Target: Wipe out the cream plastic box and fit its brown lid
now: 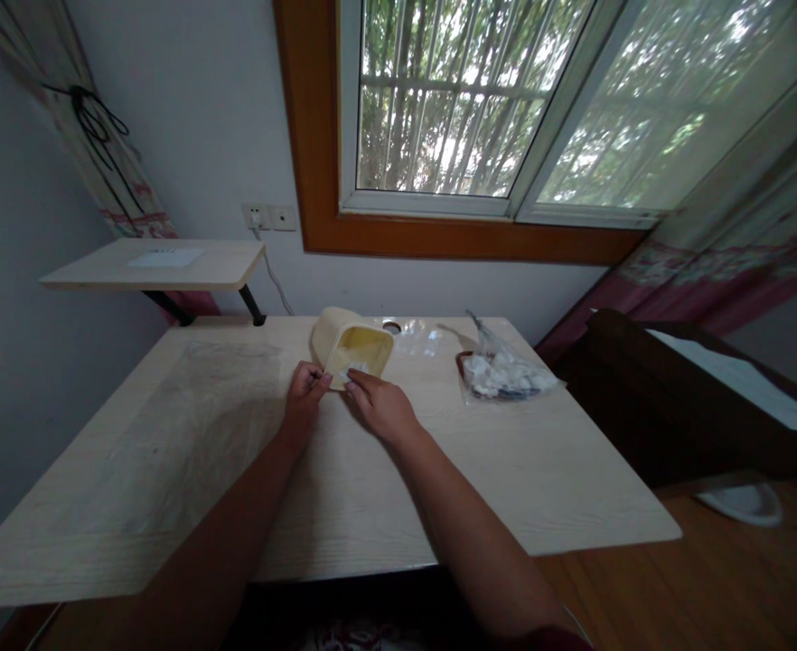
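Desk (486,488) as a clock: shelf (215,262) around 10, clear sheet (201,425) around 9. Left hand (305,387) has its fingers clamped on the near rim of the tub (327,336), tipped over at 12, mouth toward me. Right hand (383,407)'s fingers are bunched at the white stuff (363,366) inside; can't tell if they're gripping. Bag (507,372) at 2.

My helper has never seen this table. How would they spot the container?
Below the window is a pale table. Near its back edge, by the right hand, sits a cream container, tilted with its opening facing the camera. Unlike the clear bag to its right, it is opaque and boxy.
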Demonstrator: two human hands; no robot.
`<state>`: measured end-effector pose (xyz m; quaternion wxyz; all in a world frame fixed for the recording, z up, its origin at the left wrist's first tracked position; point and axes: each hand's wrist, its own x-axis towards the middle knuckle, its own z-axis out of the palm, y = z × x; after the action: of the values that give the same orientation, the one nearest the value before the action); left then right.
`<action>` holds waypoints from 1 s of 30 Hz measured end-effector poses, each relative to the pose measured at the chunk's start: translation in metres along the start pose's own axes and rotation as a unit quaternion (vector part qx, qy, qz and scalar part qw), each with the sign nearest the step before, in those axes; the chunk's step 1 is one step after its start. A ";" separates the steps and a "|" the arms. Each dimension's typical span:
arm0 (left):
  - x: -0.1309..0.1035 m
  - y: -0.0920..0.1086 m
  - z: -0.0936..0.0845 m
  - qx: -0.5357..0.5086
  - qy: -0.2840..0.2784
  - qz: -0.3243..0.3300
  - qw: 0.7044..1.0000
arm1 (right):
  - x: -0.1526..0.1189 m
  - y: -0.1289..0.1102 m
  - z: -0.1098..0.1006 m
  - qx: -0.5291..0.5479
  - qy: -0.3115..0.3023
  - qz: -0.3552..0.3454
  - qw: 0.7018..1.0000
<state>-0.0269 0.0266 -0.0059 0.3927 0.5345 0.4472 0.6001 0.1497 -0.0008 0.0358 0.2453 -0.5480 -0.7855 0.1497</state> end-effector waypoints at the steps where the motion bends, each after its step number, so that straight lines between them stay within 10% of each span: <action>1: 0.000 0.000 0.001 0.000 0.001 -0.002 1.000 | 0.000 -0.001 0.000 -0.014 -0.002 0.008 1.000; 17: 0.006 -0.002 0.005 -0.018 0.063 -0.030 0.997 | -0.005 -0.021 -0.011 -0.162 -0.022 0.048 0.985; 30: 0.007 -0.009 0.005 -0.046 -0.032 -0.043 0.998 | 0.002 -0.030 -0.030 -0.239 -0.112 0.033 0.964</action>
<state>-0.0232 0.0368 -0.0126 0.4563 0.5154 0.4287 0.5851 0.1422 -0.0106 0.0759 0.0122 -0.5958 -0.8026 0.0260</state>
